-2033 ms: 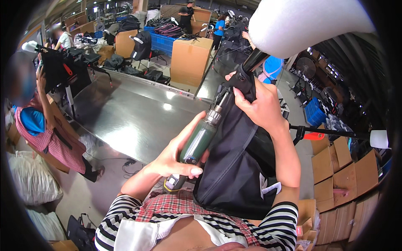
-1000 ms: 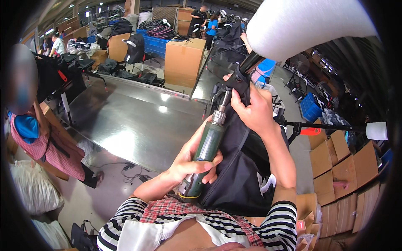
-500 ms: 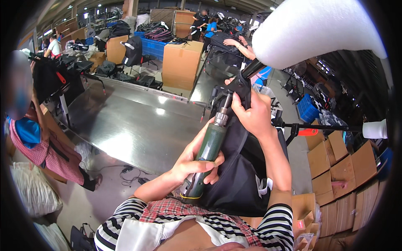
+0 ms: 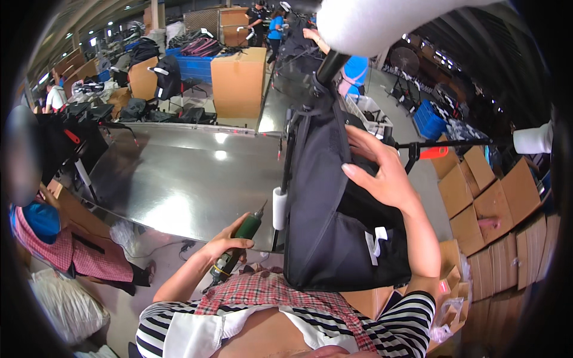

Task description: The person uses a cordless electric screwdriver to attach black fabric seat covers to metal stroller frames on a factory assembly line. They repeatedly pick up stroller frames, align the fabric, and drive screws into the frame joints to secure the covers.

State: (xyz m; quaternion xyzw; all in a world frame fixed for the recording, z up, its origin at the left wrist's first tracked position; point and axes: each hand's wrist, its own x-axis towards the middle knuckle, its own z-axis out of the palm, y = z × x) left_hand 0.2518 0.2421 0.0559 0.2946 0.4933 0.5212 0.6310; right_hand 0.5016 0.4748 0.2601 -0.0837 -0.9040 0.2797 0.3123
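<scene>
My left hand (image 4: 223, 246) is closed round a green power screwdriver (image 4: 249, 227), held low beside the table's near edge with its bit pointing up and to the right. In front of me stands a black fabric seat (image 4: 316, 221) on a black tube frame (image 4: 332, 67). My right hand (image 4: 391, 179) is open, fingers and thumb apart, at the right side of the fabric; whether it presses on the cloth I cannot tell. A white foam wrap (image 4: 388, 24) covers the frame's upper end. A smaller white sleeve (image 4: 279, 209) sits on a tube at the left.
A shiny metal table (image 4: 179, 164) extends to the left, where a person in a checked apron (image 4: 101, 256) stands. Beyond it are a large carton (image 4: 239, 83) and blue bins. Open cartons (image 4: 492, 209) stand at the right, below a side bar with a white-wrapped end (image 4: 533, 139).
The screwdriver has left the frame joint and moved down and left with my left hand. My right hand has let go of the joint, moved lower and opened beside the black fabric.
</scene>
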